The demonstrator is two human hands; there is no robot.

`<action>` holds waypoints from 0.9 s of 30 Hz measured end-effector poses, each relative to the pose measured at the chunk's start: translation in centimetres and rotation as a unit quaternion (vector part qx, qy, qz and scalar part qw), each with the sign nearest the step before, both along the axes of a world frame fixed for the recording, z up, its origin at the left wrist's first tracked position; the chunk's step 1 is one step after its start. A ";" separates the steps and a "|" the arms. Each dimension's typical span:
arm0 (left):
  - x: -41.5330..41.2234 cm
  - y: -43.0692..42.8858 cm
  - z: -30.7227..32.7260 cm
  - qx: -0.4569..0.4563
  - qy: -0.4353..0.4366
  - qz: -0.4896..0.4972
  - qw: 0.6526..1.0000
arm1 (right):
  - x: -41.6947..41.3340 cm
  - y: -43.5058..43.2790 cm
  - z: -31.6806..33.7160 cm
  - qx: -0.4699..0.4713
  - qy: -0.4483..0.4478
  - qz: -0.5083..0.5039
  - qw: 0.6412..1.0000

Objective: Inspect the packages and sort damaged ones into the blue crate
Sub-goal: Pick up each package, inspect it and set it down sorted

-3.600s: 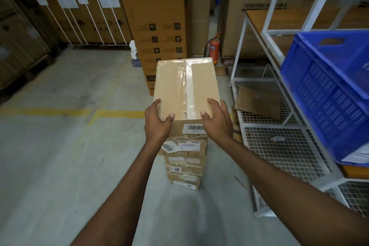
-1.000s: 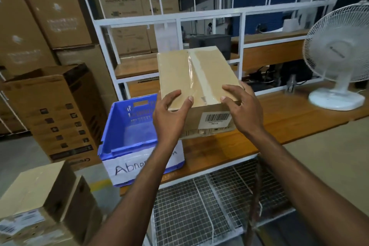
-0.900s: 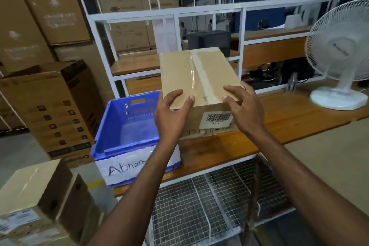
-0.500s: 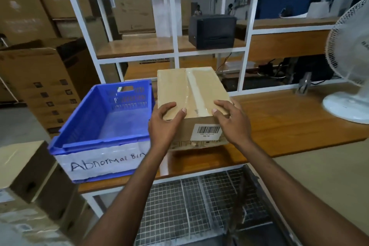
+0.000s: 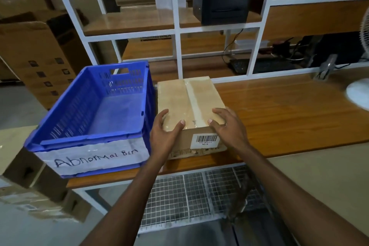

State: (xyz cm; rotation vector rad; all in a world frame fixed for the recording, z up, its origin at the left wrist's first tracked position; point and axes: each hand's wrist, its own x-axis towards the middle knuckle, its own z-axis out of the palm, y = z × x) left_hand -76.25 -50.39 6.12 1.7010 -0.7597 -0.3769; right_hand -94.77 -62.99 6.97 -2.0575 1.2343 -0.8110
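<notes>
Head view: left hand (image 5: 164, 138) and right hand (image 5: 230, 128) grip glossy-taped rectangular cardboard box (image 5: 174, 100).

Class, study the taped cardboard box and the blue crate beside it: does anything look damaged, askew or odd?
Nothing stands out. The cardboard box, held by the left hand and right hand, shows square corners, unbroken tape and a straight barcode label; the blue crate looks intact beside it.
</notes>
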 end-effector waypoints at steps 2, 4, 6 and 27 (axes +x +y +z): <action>0.6 -0.2 -0.5 0.011 0.003 -0.001 1.000 | 0.5 -0.3 -0.5 0.006 -0.003 -0.004 1.000; 1.2 -0.5 -0.8 0.026 0.000 0.001 1.000 | 1.1 -0.7 -0.6 0.005 0.001 -0.011 1.000; 1.8 -1.1 -0.6 0.057 -0.011 -0.004 0.998 | 1.7 -1.1 -0.3 -0.002 0.038 -0.013 0.999; 3.8 -5.1 2.2 0.239 -0.163 -0.108 0.951 | 5.5 -1.6 1.9 -0.055 0.214 0.013 0.975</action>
